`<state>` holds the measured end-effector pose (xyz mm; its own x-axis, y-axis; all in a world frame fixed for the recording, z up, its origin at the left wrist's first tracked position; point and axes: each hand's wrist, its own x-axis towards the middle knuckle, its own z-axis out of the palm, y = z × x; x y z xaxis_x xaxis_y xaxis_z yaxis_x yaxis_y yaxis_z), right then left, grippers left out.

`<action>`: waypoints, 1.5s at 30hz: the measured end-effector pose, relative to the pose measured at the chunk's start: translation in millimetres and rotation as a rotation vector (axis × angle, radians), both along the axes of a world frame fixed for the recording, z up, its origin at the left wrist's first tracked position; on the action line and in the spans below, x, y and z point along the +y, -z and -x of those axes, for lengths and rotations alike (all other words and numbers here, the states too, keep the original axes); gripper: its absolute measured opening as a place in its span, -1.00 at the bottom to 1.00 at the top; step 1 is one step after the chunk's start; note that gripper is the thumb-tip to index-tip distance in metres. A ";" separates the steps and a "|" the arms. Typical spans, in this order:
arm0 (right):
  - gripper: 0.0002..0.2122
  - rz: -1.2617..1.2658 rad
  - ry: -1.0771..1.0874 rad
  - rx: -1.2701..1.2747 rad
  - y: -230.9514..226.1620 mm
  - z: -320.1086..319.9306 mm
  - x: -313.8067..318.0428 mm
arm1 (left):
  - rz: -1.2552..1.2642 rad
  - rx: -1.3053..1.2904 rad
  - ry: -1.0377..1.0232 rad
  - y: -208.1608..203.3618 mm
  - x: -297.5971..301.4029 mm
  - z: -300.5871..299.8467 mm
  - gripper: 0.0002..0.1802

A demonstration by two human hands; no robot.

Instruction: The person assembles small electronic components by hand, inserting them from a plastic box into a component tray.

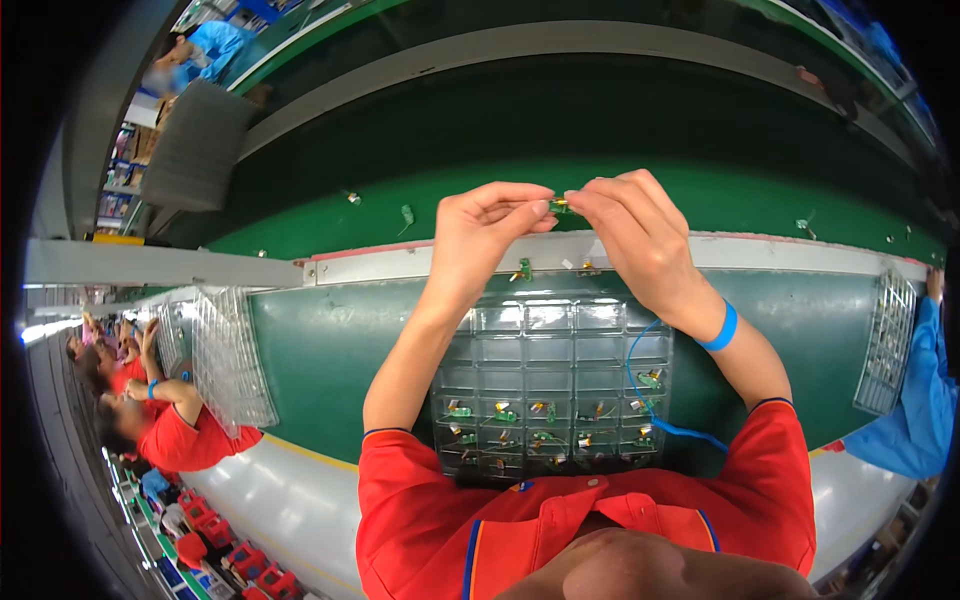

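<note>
Green belt (310, 222) | left hand (478, 228), right hand (645, 238) — both pinching | small green board (559, 207) (between their fingertips)

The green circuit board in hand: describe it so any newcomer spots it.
Beyond the pale metal rail lies a green surface. Over its near edge, left hand and right hand meet at this board. Unlike loose boards nearby, it sits between fingertips.

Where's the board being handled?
The board is in the head view, above and slightly right of centre, between the fingertips of the left hand and right hand.
</note>
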<state>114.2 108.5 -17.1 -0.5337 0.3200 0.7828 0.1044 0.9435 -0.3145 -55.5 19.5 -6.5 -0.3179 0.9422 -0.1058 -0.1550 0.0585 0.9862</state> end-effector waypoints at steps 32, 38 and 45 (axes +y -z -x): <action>-0.90 0.345 -0.024 -0.035 -10.9 -4.0 2.7 | -0.145 0.214 -0.113 -1.3 -2.1 -22.3 -0.82; -0.82 0.427 -0.019 0.077 -10.7 0.2 2.9 | -0.188 0.112 -0.147 -1.8 -1.2 -22.6 -0.84; -0.81 0.415 -0.132 0.006 -12.9 -3.7 6.0 | -0.233 0.115 -0.152 -1.7 -3.2 -27.0 -0.84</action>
